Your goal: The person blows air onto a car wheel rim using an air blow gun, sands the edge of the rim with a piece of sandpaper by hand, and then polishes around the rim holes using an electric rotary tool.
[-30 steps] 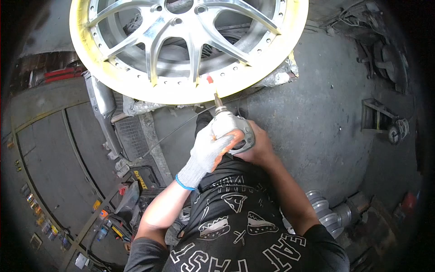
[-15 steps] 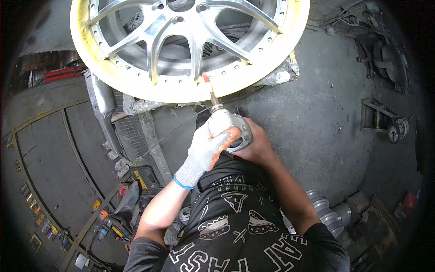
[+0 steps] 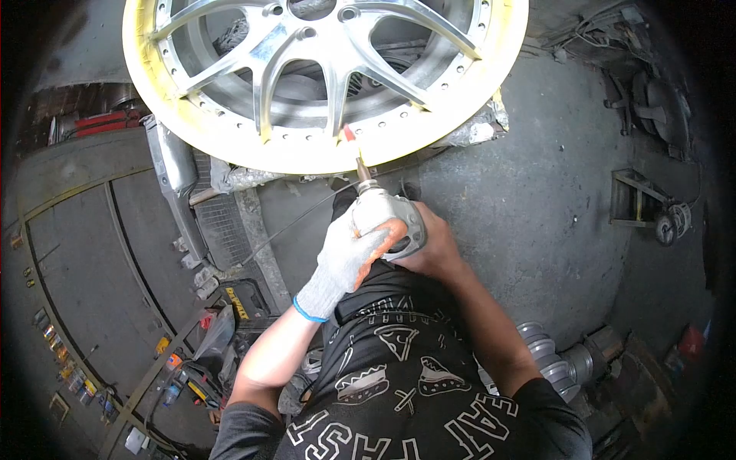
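A large alloy wheel (image 3: 337, 96) with bright metal spokes and a yellow-coated outer rim (image 3: 153, 84) fills the top of the view. My left hand (image 3: 345, 249), in a grey-and-orange work glove, is closed around the front of a grey rotary power tool (image 3: 414, 230). Bare, my right hand (image 3: 437, 241) wraps the tool's rear handle from the right; its fingers are partly hidden. From the tool's narrow nose a red pointed tip (image 3: 349, 133) reaches over the rim near a spoke's foot. Whether it touches the metal I cannot tell.
Under the wheel is a wrapped support bar (image 3: 468, 133). A thin cable (image 3: 295, 218) runs behind my hands. A metal frame with a hub-like part (image 3: 667, 222) stands on the right. Stacked wheels (image 3: 546, 356) are at lower right, tools and bottles (image 3: 192, 379) at lower left.
The wheel sits very slightly further right in view. Both hands keep the same grip, and the tool has hardly moved.
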A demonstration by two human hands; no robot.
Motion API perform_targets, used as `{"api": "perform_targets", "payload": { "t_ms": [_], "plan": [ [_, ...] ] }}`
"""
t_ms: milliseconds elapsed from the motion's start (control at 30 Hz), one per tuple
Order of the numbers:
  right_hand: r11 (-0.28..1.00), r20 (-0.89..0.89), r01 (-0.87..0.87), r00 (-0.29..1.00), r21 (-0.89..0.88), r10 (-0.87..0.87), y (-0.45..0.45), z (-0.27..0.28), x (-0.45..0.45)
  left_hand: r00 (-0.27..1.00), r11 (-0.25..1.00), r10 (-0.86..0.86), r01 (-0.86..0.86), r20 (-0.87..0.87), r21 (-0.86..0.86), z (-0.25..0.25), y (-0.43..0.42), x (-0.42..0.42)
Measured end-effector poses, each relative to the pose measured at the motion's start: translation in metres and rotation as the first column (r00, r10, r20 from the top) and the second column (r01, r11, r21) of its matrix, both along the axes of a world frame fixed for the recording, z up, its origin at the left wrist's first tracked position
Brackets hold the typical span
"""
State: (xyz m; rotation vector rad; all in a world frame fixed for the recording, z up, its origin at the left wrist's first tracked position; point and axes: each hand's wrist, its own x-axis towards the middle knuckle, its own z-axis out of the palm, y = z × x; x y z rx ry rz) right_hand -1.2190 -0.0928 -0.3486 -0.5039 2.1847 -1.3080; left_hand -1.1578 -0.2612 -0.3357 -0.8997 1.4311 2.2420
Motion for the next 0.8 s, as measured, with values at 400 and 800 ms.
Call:
{"api": "perform_targets", "payload": {
  "t_ms": [400,800],
  "plan": [
    [0.999,-0.113,-0.019,0.994,-0.044,0.014,0.001,-0.007,0.009,0.999,0.997,0.043,-0.042,-0.005,0.062,0.0,0.001,0.005],
    [1.0,-0.114,0.005,0.993,0.004,-0.004,0.01,-0.006,0.01,0.994,1.0,0.001,-0.001,0.108,-0.005,-0.001,0.008,0.002]
  ]
}}
